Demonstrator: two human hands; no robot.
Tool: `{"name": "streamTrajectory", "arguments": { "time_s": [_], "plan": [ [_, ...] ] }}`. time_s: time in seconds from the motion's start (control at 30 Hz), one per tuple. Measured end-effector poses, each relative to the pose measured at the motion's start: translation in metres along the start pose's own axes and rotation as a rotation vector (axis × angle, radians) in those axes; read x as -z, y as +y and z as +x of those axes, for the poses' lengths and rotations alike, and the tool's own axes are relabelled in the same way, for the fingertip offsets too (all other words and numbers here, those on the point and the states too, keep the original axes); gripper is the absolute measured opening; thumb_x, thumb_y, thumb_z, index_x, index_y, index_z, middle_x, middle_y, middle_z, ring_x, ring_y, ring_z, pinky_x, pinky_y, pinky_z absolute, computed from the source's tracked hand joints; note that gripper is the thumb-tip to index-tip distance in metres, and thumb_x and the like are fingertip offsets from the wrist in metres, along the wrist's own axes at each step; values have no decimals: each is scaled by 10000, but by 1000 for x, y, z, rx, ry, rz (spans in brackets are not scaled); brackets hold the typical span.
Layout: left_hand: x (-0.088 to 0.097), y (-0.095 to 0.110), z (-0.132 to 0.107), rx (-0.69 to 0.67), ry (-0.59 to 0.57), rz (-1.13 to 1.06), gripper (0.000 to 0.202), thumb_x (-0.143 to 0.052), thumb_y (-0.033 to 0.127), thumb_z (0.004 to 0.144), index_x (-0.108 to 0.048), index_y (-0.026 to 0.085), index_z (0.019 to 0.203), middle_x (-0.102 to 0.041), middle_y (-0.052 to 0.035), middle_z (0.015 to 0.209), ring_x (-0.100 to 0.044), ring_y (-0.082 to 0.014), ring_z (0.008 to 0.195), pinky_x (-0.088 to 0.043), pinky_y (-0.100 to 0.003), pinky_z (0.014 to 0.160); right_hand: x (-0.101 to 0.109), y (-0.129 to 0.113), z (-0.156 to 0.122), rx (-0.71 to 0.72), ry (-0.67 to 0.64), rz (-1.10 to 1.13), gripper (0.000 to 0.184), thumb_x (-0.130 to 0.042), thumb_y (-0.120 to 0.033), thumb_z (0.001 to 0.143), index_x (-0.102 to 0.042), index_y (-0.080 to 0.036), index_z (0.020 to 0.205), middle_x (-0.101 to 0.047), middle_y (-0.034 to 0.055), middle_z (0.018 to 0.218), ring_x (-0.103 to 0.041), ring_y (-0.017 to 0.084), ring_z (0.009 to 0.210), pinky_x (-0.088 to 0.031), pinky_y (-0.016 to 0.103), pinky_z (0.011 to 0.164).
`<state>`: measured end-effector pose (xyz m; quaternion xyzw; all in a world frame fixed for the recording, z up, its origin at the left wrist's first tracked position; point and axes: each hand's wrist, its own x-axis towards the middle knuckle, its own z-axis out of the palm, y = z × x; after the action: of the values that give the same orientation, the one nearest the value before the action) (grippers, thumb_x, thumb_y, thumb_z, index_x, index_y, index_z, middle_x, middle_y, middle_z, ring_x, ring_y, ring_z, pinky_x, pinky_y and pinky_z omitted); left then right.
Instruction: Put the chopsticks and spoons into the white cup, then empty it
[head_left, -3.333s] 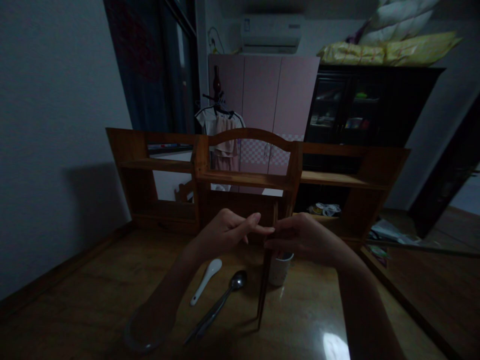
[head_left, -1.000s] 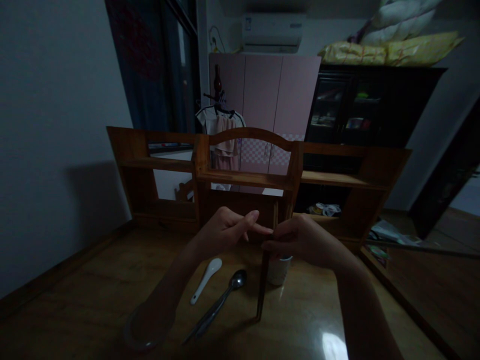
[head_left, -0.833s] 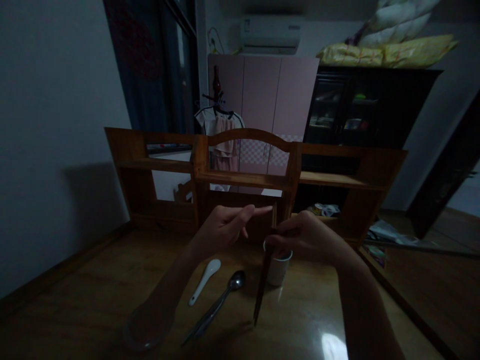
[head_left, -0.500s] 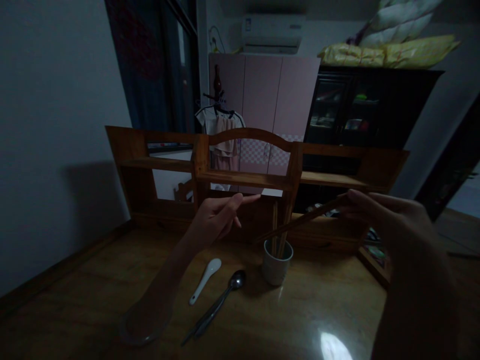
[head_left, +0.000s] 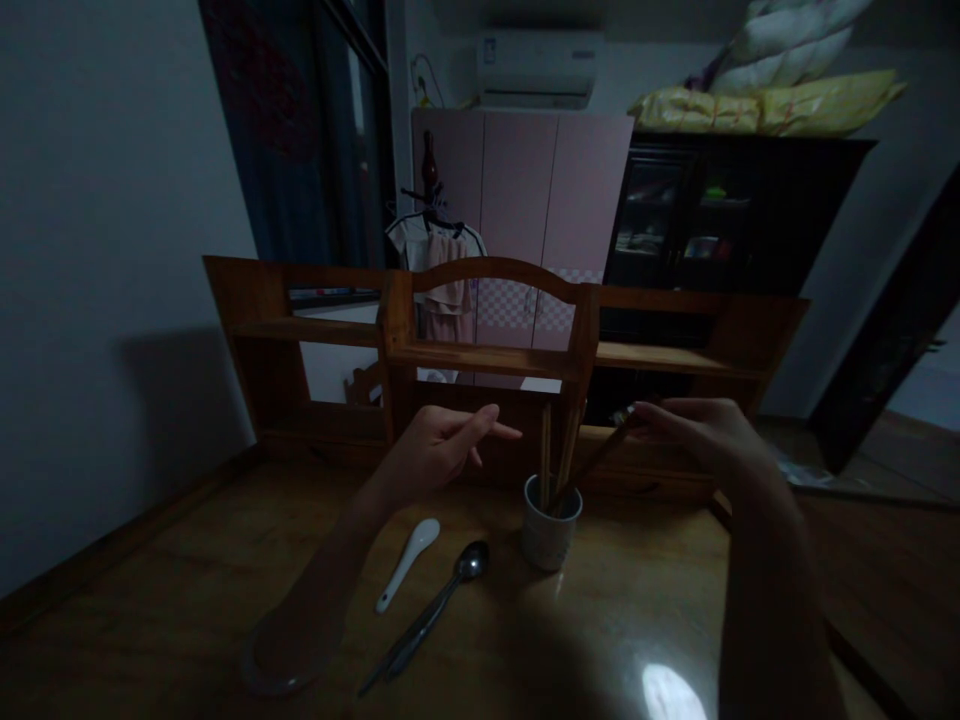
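To the far left of the pale, cylindrical cup [head_left: 553, 535], a clear, glassy bangle [head_left: 281, 660] circles the person's left forearm; farther along that arm and nearer the cup, the left hand [head_left: 442, 450] hangs in the air with nothing in its grasp, the index finger stretched toward the cup and the other fingers loosely bent; below this hand, left of the cup, a white, glossy, short-handled spoon [head_left: 409, 565] lies slantwise; between it and the cup lies a silvery metal spoon [head_left: 471, 562], its bowl toward the cup, with another long metal handle [head_left: 409, 655] running close alongside. The cup stands upright on the glossy, yellow-brown wooden tabletop [head_left: 622, 600], in front of a brown wooden shelf unit [head_left: 487, 355]; several straight, light-brown chopsticks [head_left: 546, 450] stand in the cup, their upper ends well above its rim; from the cup's mouth a slim, dark-brown chopstick [head_left: 596, 463], or a pair pressed together, I cannot tell which, slopes up to the right; the right hand [head_left: 686, 425], up and to the right of the cup, pinches its upper end between thumb and fingers.
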<state>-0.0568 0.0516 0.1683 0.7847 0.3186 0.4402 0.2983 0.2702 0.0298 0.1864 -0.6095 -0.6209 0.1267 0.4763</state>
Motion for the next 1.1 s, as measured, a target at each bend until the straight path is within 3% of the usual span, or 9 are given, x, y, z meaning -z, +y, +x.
{"name": "streamTrajectory", "arguments": {
  "time_s": [0.1, 0.27, 0.5, 0.63, 0.93, 1.1],
  "plan": [
    [0, 0, 1, 7, -1, 18, 453, -426, 465, 955, -750, 150, 997, -466, 43, 413, -368, -56, 348, -245, -186, 368, -12, 4, 9, -56, -111, 2, 383, -683, -532, 775, -755, -156, 792, -734, 83, 761, -696, 260, 769, -507, 241, 547],
    [0, 2, 1, 10, -31, 39, 447, -431, 466, 953, -762, 167, 956, -466, 45, 407, -351, -50, 339, -252, -190, 376, -29, 15, 18, -8, -259, 49, 403, -659, -542, 793, -748, -149, 767, -730, 83, 770, -683, 228, 732, -492, 232, 553],
    [0, 1, 2, 29, -40, 56, 457, -424, 476, 953, -762, 169, 947, -471, 43, 411, -376, -50, 343, -262, -183, 377, -44, 33, 28, -41, -366, 84, 405, -676, -550, 767, -710, -148, 734, -703, 51, 686, -685, 205, 684, -483, 215, 514],
    [0, 0, 2, 33, -39, 66, 470, -414, 481, 954, -762, 165, 945, -538, 15, 467, -400, -54, 360, -269, -184, 374, -45, 43, 30, -78, -486, 179, 369, -695, -531, 751, -693, -162, 747, -722, 36, 760, -697, 216, 753, -549, 262, 629],
    [0, 1, 3, 30, -42, 73, 480, -414, 483, 952, -766, 158, 915, -455, 41, 387, -377, -65, 337, -278, -187, 381, -39, 54, 30, -82, -512, 181, 346, -649, -500, 809, -676, -157, 768, -724, 35, 778, -703, 232, 794, -562, 286, 690],
    [0, 0, 3, 36, -32, 90, 483, -416, 488, 947, -767, 158, 912, -505, 29, 420, -401, -69, 349, -289, -192, 394, -39, 61, 29, -97, -565, 223, 348, -614, -503, 831, -664, -159, 821, -732, 45, 830, -706, 245, 800, -566, 325, 735]
  ]
}}
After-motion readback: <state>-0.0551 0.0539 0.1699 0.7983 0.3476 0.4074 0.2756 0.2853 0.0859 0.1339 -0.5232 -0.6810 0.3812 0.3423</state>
